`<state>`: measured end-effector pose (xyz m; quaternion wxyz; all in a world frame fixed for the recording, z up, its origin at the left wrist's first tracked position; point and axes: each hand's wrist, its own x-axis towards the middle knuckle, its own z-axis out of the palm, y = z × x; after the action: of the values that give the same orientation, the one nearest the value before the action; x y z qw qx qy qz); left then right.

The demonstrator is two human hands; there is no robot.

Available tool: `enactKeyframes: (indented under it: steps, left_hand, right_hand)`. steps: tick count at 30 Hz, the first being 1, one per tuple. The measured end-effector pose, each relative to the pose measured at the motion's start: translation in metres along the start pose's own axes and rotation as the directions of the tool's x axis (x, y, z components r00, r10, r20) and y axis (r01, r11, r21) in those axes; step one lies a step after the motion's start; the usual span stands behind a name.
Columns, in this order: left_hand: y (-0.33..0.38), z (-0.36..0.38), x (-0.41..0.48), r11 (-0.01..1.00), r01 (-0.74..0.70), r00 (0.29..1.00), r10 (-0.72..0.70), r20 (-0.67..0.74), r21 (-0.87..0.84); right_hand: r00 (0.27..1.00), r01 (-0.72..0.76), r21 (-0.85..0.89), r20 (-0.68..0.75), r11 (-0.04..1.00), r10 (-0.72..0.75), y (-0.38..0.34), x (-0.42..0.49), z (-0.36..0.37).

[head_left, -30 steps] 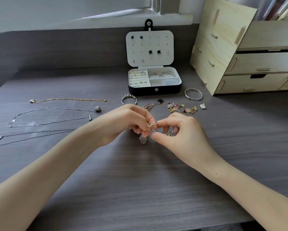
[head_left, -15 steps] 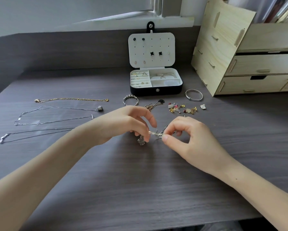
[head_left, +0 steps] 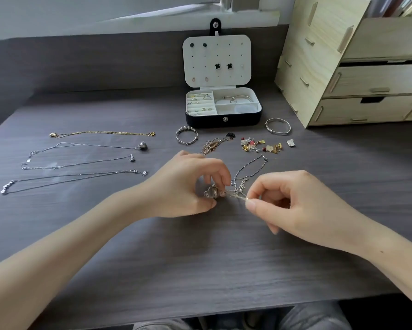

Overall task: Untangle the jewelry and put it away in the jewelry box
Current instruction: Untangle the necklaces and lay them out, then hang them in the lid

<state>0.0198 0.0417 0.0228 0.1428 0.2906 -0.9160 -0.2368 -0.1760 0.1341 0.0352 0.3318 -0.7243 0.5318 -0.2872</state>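
A silver tangled chain (head_left: 236, 195) between the hands (head_left: 186, 186) shows against the dark grey wood-grain counter (head_left: 200, 258), with a black jewelry box lined white (head_left: 205, 121) beyond them, a gold chain necklace (head_left: 105, 132) to their left and pale plywood drawers (head_left: 379, 79) to their right.

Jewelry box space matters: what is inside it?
The jewelry box holds rings in its left slots, thin bangles rear right. The front right compartment's contents are too blurred to tell.
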Motion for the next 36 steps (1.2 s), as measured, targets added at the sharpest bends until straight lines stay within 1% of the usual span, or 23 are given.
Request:
enactKeyframes:
  steps: [2, 4, 5, 7, 10, 12, 16, 18, 20, 22, 24, 26, 28, 30, 34, 36]
  left_hand:
    - [-0.001, 0.003, -0.002, 1.0, 0.001, 1.0, -0.001, -0.01, 0.002]
    - [-0.003, 0.005, -0.004, 1.0, 0.013, 1.0, -0.014, -0.026, -0.013]
    - [-0.003, 0.005, -0.005, 1.0, 0.017, 0.999, -0.018, -0.034, -0.022]
    - [-0.004, 0.005, -0.007, 0.999, 0.018, 0.999, -0.019, -0.041, -0.039]
    - [-0.005, 0.004, -0.011, 0.999, 0.025, 0.998, -0.026, -0.049, -0.032]
    - [-0.005, 0.003, -0.012, 0.999, 0.023, 0.999, -0.024, -0.035, -0.034]
    - [-0.003, -0.001, -0.014, 0.999, 0.011, 0.998, -0.008, 0.059, -0.046]
    - [-0.001, -0.004, -0.016, 0.997, 0.028, 0.993, -0.019, 0.115, -0.071]
    - [0.0, -0.006, -0.017, 0.993, 0.056, 0.989, -0.04, 0.141, -0.107]
    - [-0.002, -0.008, -0.017, 0.987, 0.072, 0.99, -0.052, 0.132, -0.145]
    - [-0.003, -0.008, -0.017, 0.982, 0.075, 0.991, -0.054, 0.12, -0.175]
    - [-0.006, -0.008, -0.016, 0.98, 0.072, 0.992, -0.052, 0.112, -0.186]
    - [-0.007, -0.006, -0.016, 0.981, 0.074, 0.994, -0.057, 0.098, -0.181]
    - [-0.01, -0.004, -0.016, 0.985, 0.071, 0.996, -0.062, 0.06, -0.157]
    - [-0.013, -0.001, -0.022, 0.99, 0.079, 0.996, -0.084, -0.033, -0.119]
    - [-0.013, 0.001, -0.026, 0.991, 0.099, 0.992, -0.105, -0.065, -0.09]
  right_hand:
    - [0.999, 0.021, -0.183, 0.048, 0.983, -0.013, 0.002, -0.005, -0.002]
    - [0.996, 0.085, -0.44, 0.056, 0.894, -0.067, 0.002, -0.009, -0.002]
    - [0.993, 0.117, -0.531, 0.067, 0.839, -0.096, 0.002, -0.011, -0.001]
    - [0.986, 0.169, -0.59, 0.113, 0.789, -0.127, 0.0, -0.015, 0.0]
    - [0.965, 0.26, -0.615, 0.177, 0.745, -0.191, 0.0, -0.019, -0.002]
    - [0.96, 0.279, -0.621, 0.207, 0.732, -0.191, -0.001, -0.018, -0.004]
    - [0.963, 0.246, -0.555, 0.232, 0.795, -0.136, 0.002, -0.012, -0.008]
    - [0.958, 0.236, -0.484, 0.259, 0.843, -0.12, 0.003, -0.009, -0.011]
    - [0.952, 0.225, -0.408, 0.284, 0.885, -0.111, 0.002, -0.006, -0.016]
    - [0.96, 0.217, -0.373, 0.25, 0.902, -0.127, 0.002, -0.002, -0.019]
    - [0.98, 0.185, -0.376, 0.138, 0.908, -0.143, 0.004, 0.004, -0.02]
    - [0.989, 0.139, -0.442, 0.01, 0.886, -0.15, 0.01, 0.014, -0.019]
    - [0.986, 0.118, -0.502, -0.044, 0.857, -0.161, 0.017, 0.025, -0.015]
    - [0.988, 0.122, -0.503, -0.021, 0.856, -0.153, 0.023, 0.035, -0.01]
    - [0.986, 0.163, -0.459, 0.108, 0.873, -0.128, 0.024, 0.044, -0.007]
    - [0.978, 0.194, -0.465, 0.16, 0.864, -0.134, 0.024, 0.045, -0.007]
